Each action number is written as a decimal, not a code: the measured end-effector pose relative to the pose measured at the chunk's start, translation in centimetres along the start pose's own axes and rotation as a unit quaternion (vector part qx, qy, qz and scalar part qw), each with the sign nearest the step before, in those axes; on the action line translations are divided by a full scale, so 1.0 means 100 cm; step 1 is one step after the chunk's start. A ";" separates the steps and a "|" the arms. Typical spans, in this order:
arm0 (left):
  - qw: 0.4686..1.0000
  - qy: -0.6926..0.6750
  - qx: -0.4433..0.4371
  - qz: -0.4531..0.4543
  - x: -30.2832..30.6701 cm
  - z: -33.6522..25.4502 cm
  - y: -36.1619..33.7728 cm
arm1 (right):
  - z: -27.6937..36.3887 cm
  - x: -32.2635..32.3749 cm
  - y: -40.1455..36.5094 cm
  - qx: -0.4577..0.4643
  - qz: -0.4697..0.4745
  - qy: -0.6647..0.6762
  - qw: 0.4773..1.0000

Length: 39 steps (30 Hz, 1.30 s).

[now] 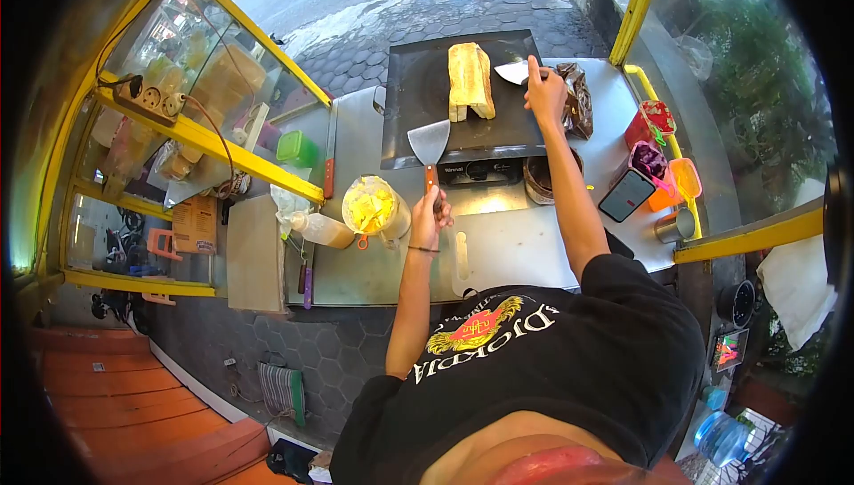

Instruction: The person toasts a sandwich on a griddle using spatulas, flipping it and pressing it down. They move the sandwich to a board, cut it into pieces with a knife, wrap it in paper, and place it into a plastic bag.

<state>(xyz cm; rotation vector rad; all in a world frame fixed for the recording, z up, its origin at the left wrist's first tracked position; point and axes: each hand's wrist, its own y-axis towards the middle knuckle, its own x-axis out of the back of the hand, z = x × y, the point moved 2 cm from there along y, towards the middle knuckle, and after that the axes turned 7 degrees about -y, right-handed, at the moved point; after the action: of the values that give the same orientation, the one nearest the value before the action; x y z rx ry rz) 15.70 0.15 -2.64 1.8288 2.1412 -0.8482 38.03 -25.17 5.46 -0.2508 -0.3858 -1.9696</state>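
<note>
Toasted bread (469, 80), browned on its faces, stands on the dark flat griddle (414, 84), its pieces leaning together. My left hand (431, 216) is closed around the orange-brown handle of a spatula (429, 141); its wide metal blade lies over the griddle's near left corner, apart from the bread. My right hand (545, 95) grips a second spatula (511, 72), whose blade points left toward the bread without touching it. The fingers hide that handle. Close to my left hand stands a tub of yellow spread (372, 207).
A dark plastic-wrapped package (578, 101) lies right of the griddle. Farther right are a phone (627, 195), a red container (651, 124) and a metal cup (674, 225). A squeeze bottle (322, 230) stands left, near a purple-handled knife (308, 286). Yellow-framed glass borders the cart.
</note>
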 end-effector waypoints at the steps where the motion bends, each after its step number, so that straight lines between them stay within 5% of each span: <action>1: 1.000 -0.001 -0.002 -0.001 0.002 0.003 -0.007 | 0.000 -0.008 0.010 0.002 0.002 0.001 1.000; 10: 0.997 0.067 0.044 0.012 0.010 0.015 -0.121 | -0.004 -0.054 0.056 -0.016 -0.038 0.011 0.999; 18: 0.993 0.114 0.038 0.021 0.006 0.016 -0.145 | -0.018 -0.074 0.069 -0.012 -0.049 0.035 0.998; 29: 0.989 0.142 0.032 0.018 0.029 0.011 -0.159 | -0.052 -0.083 0.080 -0.087 0.030 0.317 0.944; 39: 0.992 0.117 0.042 0.013 0.030 0.013 -0.156 | 0.021 0.043 0.052 0.110 0.205 0.249 0.940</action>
<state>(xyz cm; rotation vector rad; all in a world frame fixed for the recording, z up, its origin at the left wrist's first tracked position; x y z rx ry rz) -0.15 0.89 -0.65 2.0865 2.2433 -0.7622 41.00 -29.95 9.71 0.2902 -0.1965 -1.4932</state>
